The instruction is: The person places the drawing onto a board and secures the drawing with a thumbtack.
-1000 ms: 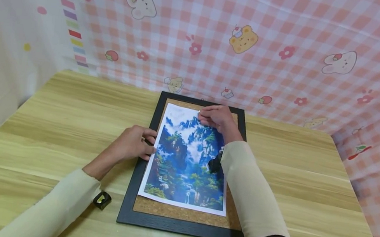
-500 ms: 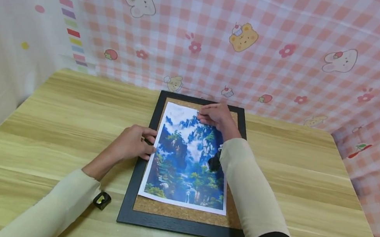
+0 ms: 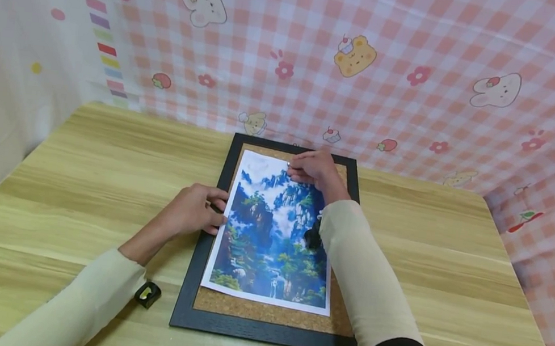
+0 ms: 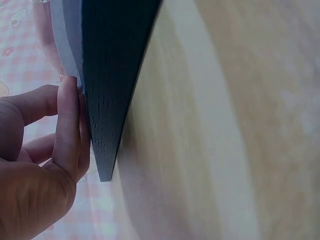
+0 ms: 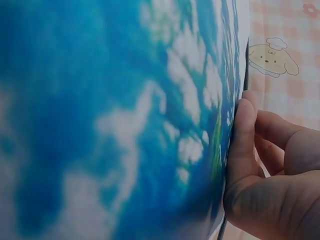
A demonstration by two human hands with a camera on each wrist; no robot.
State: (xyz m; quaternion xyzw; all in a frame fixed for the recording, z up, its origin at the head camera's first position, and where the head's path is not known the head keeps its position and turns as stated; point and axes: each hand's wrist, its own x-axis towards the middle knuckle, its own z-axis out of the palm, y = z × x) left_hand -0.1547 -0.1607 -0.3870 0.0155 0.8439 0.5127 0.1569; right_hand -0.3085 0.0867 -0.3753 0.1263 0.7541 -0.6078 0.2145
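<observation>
A printed landscape picture (image 3: 270,235) lies on a cork board (image 3: 261,311) with a black frame (image 3: 259,329). Along the left side, my left hand (image 3: 195,209) rests its thumb and fingertips on the frame and the paper's edge; the left wrist view shows the thumb tip (image 4: 67,85) against the paper. My right hand (image 3: 318,169) is at the top of the picture, thumb and fingers pinched together. Between those fingertips shows a tiny pale, shiny spot, like a small pin (image 3: 289,164), mostly hidden. In the right wrist view the right hand (image 5: 270,165) covers it.
The board lies on a light wooden table (image 3: 433,253), its far end near a pink checked cloth (image 3: 293,38). A white dotted cloth (image 3: 5,85) hangs at the left. Small black wrist devices, one at the left sleeve (image 3: 147,294), sit beside both forearms.
Both hands hold nearly the same places. The right hand has shifted very slightly left at the picture's top; picture and board have not visibly moved on the table.
</observation>
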